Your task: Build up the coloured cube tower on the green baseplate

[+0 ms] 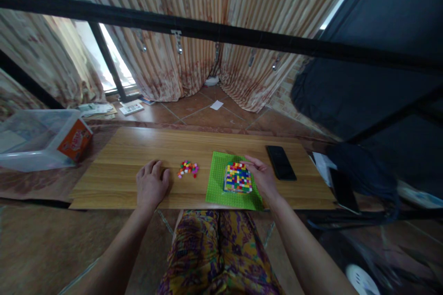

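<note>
A block of many-coloured toy bricks [238,179] stands on a green studded baseplate [216,179] right of the table's middle. My right hand [262,176] is at the block's upper right corner, thumb and fingers pinched together over its top. Whatever lies between those fingertips is too small to make out. To the left, my left hand [151,184] rests palm down on the wood, fingers loosely spread, holding nothing. Between that hand and the baseplate lies a small pile of loose bricks [188,168] in red, orange, pink, white and green.
A black phone [281,162] lies right of the baseplate on the wooden table [121,193]. At far left stands a clear plastic bin [41,143] with an orange label. A dark metal bar [221,32] crosses above, before striped curtains [194,0]. Another dark phone [344,190] lies beyond the right edge.
</note>
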{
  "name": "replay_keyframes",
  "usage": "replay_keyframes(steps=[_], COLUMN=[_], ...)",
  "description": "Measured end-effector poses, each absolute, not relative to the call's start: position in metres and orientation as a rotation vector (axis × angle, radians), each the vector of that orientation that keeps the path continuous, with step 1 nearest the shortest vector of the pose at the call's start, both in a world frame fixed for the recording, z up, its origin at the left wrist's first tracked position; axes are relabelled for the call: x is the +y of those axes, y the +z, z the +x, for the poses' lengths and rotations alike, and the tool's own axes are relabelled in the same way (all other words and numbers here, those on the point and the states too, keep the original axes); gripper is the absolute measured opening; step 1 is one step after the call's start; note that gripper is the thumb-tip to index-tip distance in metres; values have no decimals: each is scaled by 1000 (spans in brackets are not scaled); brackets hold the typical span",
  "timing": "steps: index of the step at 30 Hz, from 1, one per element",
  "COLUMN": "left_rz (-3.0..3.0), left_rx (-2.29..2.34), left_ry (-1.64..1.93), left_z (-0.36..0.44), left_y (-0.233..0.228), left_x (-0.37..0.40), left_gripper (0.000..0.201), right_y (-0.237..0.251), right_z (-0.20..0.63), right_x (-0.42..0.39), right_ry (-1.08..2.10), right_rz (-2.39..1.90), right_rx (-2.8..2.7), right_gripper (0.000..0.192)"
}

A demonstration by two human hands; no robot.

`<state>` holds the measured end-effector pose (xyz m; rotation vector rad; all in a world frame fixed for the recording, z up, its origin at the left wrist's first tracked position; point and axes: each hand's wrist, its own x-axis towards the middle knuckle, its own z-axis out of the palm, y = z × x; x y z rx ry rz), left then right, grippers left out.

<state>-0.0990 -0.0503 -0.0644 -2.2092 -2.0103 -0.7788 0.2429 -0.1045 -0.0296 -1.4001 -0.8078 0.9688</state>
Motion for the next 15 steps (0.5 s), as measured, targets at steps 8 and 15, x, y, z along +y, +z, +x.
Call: replay_keyframes(steps=[8, 15], left_rz=[-2212, -2217], left_rx=[-2005, -2031], left_ry=[-788, -824], left_z=[-99, -97], left_y=[-64, -66], left_x=[-51, -52], left_gripper=[44, 40], right_y=[-28, -9], right_z=[244, 230], right_x=[-105, -111], right_ry=[1001, 560], right_rz=[-1372, -1460], right_rx=[-829, -870], right_gripper=[51, 37])
